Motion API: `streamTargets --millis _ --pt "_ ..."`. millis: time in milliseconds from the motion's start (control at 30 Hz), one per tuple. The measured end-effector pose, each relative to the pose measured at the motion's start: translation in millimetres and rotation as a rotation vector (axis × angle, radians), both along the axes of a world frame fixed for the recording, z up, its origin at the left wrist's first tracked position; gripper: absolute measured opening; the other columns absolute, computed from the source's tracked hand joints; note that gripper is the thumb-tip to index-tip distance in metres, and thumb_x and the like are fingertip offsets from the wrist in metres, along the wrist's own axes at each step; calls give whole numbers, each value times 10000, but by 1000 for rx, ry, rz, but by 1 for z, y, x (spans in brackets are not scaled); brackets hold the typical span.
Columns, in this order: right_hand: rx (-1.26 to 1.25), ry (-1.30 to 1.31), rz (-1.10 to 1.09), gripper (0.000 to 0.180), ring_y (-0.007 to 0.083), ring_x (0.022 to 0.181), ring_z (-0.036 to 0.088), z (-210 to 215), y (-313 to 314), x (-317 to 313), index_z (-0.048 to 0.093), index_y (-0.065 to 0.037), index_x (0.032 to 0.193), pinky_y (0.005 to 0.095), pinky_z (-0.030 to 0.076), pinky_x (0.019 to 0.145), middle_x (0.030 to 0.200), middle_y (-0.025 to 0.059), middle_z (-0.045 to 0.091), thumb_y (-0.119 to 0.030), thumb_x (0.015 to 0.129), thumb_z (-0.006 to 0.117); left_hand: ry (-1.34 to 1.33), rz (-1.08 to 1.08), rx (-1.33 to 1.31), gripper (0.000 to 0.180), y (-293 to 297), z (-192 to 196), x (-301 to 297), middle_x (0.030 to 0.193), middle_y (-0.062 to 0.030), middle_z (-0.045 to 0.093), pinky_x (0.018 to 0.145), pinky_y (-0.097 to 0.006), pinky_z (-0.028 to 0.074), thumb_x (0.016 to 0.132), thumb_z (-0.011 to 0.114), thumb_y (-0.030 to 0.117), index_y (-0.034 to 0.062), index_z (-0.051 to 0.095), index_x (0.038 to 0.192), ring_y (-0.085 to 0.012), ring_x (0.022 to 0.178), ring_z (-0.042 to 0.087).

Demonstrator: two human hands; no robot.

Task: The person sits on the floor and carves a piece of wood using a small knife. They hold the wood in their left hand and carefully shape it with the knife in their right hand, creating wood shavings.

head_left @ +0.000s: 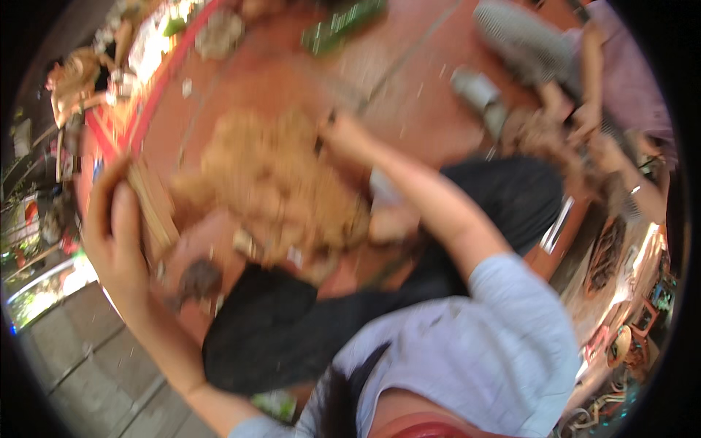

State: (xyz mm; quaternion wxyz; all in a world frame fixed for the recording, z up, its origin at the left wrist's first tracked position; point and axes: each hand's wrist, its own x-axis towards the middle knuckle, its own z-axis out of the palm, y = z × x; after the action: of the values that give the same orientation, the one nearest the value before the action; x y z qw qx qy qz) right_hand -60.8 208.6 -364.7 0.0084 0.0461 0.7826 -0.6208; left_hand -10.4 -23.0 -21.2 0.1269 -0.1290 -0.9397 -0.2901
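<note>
The picture is blurred and tilted. My left hand [109, 230] is raised at the left, shut on a bundle of thin straw-coloured sticks [152, 204]. My right hand [345, 135] reaches out to the far edge of a big heap of tan fibrous material [274, 182] lying over my lap in black trousers [292, 328]. A small dark piece shows at its fingers. Blur hides whether those fingers grip anything.
The floor [409, 73] is red-brown. Another person in lilac clothing [628, 80] sits at the upper right, hands [584, 120] on brown material. A grey cylinder [478, 91], a green object [343, 22] and a dark lump [198, 281] lie around. Grey paving [87, 350] is at the lower left.
</note>
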Motion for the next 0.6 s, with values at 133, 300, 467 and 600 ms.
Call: streamTargets --millis 133,300,467,600 --pt "234 26 50 268 321 695 621 -47 -29 -8 631 -28 845 428 481 647 804 201 636 -276 821 533 -75 -40 96 306 16 23 9 1018 -113 618 882 -288 408 868 530 171 -10 582 1109 -179 995 562" --pt "-255 -198 121 217 197 564 616 36 -3 8 635 -33 853 349 485 566 649 120 624 -215 834 519 -36 -82 135 299 17 17 11 971 -110 617 834 -287 426 863 530 164 -16 580 1097 -175 927 573" --pt "170 78 45 207 249 598 625 -16 -12 -3 643 -44 874 359 487 590 674 127 633 -207 835 521 -65 -90 136 290 18 22 12 946 -96 618 816 -283 434 861 536 149 -12 577 1099 -161 888 575" --pt "174 111 136 225 352 697 621 22 -33 13 652 -57 904 393 489 646 785 169 649 -233 834 532 -72 -78 90 269 18 28 17 990 -82 610 845 -272 424 877 525 117 -17 572 1106 -144 941 560"
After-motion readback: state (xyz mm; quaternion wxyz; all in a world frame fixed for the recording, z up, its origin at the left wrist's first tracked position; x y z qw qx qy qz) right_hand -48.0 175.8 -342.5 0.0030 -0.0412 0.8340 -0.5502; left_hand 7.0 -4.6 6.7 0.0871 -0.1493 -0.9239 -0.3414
